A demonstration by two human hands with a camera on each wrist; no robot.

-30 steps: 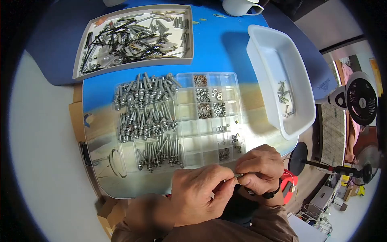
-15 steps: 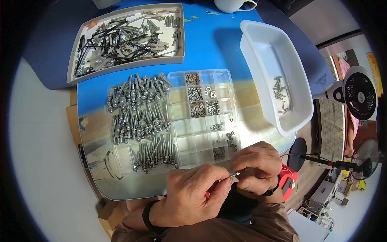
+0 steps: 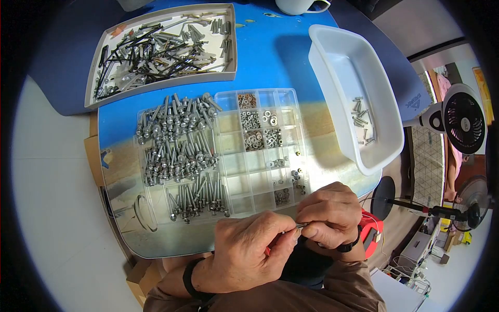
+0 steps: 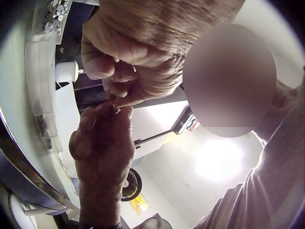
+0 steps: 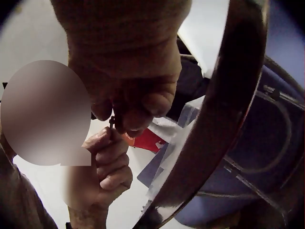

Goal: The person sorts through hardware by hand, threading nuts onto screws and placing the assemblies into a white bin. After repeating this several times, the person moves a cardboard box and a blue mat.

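In front of the body, both hands meet at a small metal bolt [image 3: 301, 225]. My left hand [image 3: 254, 249] pinches its shank between thumb and index finger. From the other side, my right hand [image 3: 332, 216] has thumb and fingers at the bolt's far end. In the right wrist view a wider, nut-like piece shows on the bolt [image 5: 112, 122], right at the right fingertips. Fingers hide most of the bolt in the left wrist view. Just beyond the hands lies a clear compartment box [image 3: 240, 205] with nuts and washers [image 3: 251, 120] in some sections.
Bolts with washers [image 3: 176, 156] fill the box's left side in several heaps. A white tub [image 3: 358, 151] with several short screws [image 3: 359, 112] stands right. At the back left is a shallow carton [image 3: 161, 89] of mixed screws, with a white cup [image 3: 299, 6] further right.
The right thumb and fingers parted from the bolt's end half a second ago and have closed on it again. The left hand keeps its pinch. The head view has shifted slightly.
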